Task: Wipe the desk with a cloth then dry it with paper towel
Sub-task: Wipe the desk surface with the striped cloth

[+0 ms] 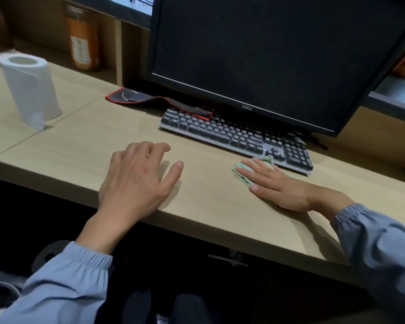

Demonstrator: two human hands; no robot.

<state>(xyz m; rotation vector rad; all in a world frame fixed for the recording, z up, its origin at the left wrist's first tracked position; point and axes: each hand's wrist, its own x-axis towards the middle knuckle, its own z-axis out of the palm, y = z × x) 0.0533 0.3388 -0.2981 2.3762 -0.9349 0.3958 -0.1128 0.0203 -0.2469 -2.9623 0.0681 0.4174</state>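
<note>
Green cloth (240, 174): lying on desk (80, 148) just beside keyboard (234, 134), right hand (279, 187) pressing it flat, fingers straight. Left hand (136, 181) resting empty, relaxed. I am favouring even, overlapping strokes (paper towel (31, 90) standing far left).

Crumpled green cloth (239, 176) lies on the desk (80, 148), paper towel roll (31, 90) upright well apart

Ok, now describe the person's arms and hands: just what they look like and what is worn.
The left hand and right hand are bare: no gloves, rings or watch show. The left sleeve and right sleeve are loose light blue fabric, each ending in a gathered elastic cuff at the wrist.
</note>
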